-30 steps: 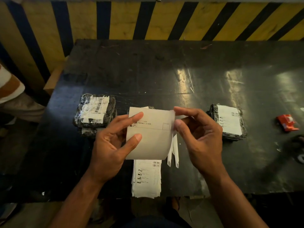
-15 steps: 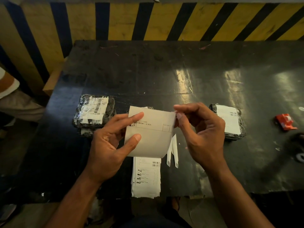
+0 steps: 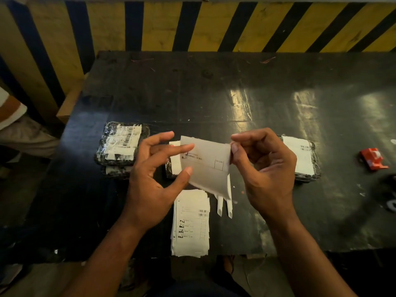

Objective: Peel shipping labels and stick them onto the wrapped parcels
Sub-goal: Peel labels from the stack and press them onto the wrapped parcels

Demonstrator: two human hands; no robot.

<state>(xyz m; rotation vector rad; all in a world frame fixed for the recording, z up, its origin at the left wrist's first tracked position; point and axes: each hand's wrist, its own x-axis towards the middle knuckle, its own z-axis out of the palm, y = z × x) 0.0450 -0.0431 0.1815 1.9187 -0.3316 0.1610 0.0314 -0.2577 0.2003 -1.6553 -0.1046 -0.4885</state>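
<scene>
A white paper shipping label (image 3: 206, 166) is held above the dark counter (image 3: 214, 99), over a black wrapped parcel (image 3: 172, 166); the left hand (image 3: 154, 176) pinches its left edge, the right hand (image 3: 265, 168) its top right corner.

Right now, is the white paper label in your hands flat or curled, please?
Curled: the white paper label bows between the left hand and right hand.

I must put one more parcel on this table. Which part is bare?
Bare: the far half of the table, beyond the left parcel and right parcel. Crowded: the near middle, with label stack, both hands holding a label over a middle parcel.
</scene>
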